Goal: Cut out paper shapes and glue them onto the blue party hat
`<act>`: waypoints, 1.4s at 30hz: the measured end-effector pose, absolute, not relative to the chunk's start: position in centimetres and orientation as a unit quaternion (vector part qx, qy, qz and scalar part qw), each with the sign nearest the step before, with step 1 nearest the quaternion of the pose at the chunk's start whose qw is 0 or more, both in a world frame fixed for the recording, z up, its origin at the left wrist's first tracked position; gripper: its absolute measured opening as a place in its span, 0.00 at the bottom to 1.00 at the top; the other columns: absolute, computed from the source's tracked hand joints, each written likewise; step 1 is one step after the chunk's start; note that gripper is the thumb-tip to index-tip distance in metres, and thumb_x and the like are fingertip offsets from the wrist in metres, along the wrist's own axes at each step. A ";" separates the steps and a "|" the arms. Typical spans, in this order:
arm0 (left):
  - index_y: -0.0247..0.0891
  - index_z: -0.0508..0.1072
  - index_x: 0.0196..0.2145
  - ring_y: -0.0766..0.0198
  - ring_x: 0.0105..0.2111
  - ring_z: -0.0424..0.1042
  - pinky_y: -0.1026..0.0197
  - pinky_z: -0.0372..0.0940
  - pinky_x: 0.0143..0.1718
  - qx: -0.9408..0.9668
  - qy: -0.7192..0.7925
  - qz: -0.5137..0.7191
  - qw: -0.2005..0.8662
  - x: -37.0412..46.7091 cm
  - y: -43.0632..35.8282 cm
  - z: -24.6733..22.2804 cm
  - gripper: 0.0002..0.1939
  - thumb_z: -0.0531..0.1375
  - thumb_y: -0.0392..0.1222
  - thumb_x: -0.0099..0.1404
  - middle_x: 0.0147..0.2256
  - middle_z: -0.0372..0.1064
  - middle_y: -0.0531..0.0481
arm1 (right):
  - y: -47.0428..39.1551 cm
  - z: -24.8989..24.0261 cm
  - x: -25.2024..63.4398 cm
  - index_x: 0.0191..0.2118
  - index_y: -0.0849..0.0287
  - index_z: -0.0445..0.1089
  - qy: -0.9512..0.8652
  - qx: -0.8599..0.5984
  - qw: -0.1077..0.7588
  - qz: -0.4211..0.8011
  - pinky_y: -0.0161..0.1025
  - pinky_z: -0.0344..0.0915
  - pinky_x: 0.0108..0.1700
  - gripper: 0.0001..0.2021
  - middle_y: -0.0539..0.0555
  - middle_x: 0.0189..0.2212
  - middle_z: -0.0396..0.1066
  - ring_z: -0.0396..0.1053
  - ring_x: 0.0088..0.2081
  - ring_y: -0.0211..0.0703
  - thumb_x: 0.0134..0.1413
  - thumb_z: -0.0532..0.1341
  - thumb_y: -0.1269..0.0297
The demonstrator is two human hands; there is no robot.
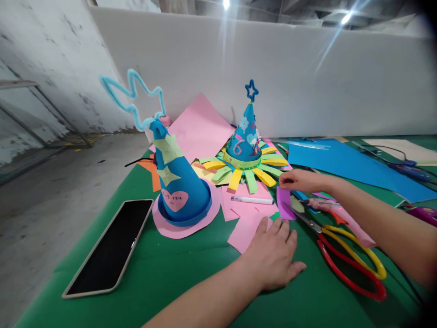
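My left hand [273, 257] lies flat on the green table, fingers spread, with its fingertips at the edge of a piece of pink paper [241, 233]. Beyond it, my right hand [297, 180] has its fingers closed at the top edge of a small purple paper piece [285, 203]. Scissors [344, 257] with red and yellow handles lie beside that piece, partly spread. To the left stands a blue paper cone hat [186, 184] with a pink brim, pale green stars, a pink heart and a light-blue star-shaped pipe cleaner on top.
A second blue cone hat [244, 143] with yellow and green paper strips stands farther back. A white marker [252, 200] rests on pink paper. A phone [111, 246] lies at the left edge. On the right are a pink glue gun [344, 218] and a blue sheet [351, 161].
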State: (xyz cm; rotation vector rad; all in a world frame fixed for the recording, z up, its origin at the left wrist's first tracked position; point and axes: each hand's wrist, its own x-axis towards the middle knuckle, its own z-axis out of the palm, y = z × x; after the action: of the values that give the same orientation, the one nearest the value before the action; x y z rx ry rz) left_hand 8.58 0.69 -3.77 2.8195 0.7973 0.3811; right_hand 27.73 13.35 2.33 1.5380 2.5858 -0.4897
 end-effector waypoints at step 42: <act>0.33 0.63 0.45 0.53 0.48 0.58 0.49 0.53 0.49 0.865 0.349 0.307 0.189 8.1 1.4 -2.3 0.18 0.50 0.47 0.61 0.47 0.61 0.38 | 8.2 7.5 28.9 0.40 0.57 0.65 0.655 0.606 -0.450 0.022 0.35 0.59 0.28 0.12 0.51 0.26 0.64 0.61 0.26 0.37 0.54 0.52 0.57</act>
State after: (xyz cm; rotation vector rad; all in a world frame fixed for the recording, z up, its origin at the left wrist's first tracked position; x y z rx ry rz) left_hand 8.15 1.38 -2.26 2.4329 0.9806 0.8636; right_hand 28.94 8.20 7.53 2.7687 2.9898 0.0991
